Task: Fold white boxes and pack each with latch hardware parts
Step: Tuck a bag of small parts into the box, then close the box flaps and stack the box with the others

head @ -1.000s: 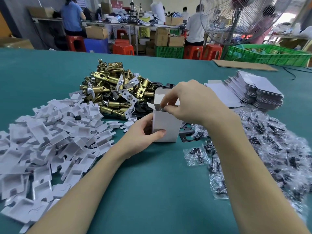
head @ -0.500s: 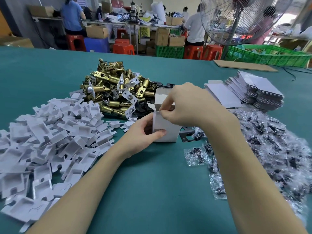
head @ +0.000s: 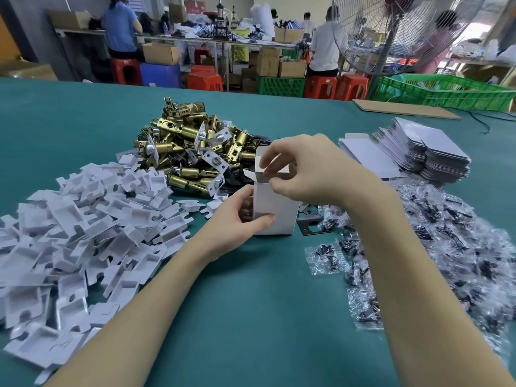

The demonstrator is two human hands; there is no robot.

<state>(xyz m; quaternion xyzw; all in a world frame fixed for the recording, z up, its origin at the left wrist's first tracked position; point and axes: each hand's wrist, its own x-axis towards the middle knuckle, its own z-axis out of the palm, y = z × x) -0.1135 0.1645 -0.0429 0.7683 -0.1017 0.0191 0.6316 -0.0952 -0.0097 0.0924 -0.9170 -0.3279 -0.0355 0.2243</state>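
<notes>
Green work table [head: 251, 317]: bears all stock; a firm flat base, so the box can be pressed down against it while closing.

White moulded inserts [head: 83, 236]: large loose heap, left of the hands.

Bagged dark fittings [head: 446, 247]: clear packets spread along the right side, a few lying just beside the right forearm.

Brass latch bodies [head: 190, 152]: pile beyond the hands, towards the middle of the table, with some black plates at its right edge.

Flat white box blanks [head: 435, 155]: stacked far right, not yet folded.

White box [head: 275, 216]: the piece in work, upright on the table at centre, between the two hands, top still open with flaps raised. Contents cannot be seen from this angle.

Left hand [head: 237, 222]: fingers and thumb curled round the box's lower left corner, steadying it.

Right hand [head: 310, 171]: fingertips pinching a top flap [head: 268, 166] above the opening.

Handling note, as a judgement: the step appears to be closing the top. Best done by keeping the left grip low and square so the walls do not bow, folding the small side flaps in first, then creasing the tuck flap cleanly before sliding it inside the front wall. Thin card likely buckles if forced.
</notes>
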